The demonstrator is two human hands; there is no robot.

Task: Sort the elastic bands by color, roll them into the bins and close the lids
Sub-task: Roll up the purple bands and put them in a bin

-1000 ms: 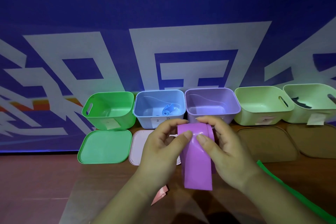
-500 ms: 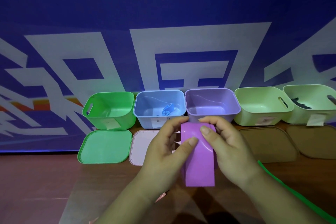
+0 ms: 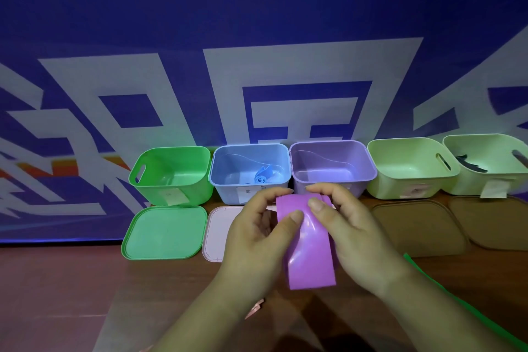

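Both hands pinch the purple band: left hand and right hand curl their fingers behind it, thumbs pressing its front, before the purple bin.

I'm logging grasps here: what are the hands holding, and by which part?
The left hand and right hand both pinch the purple elastic band at its upper, rolled end, thumbs on its near face; the lower end hangs free.

A blue banner with white shapes backs the brown table.
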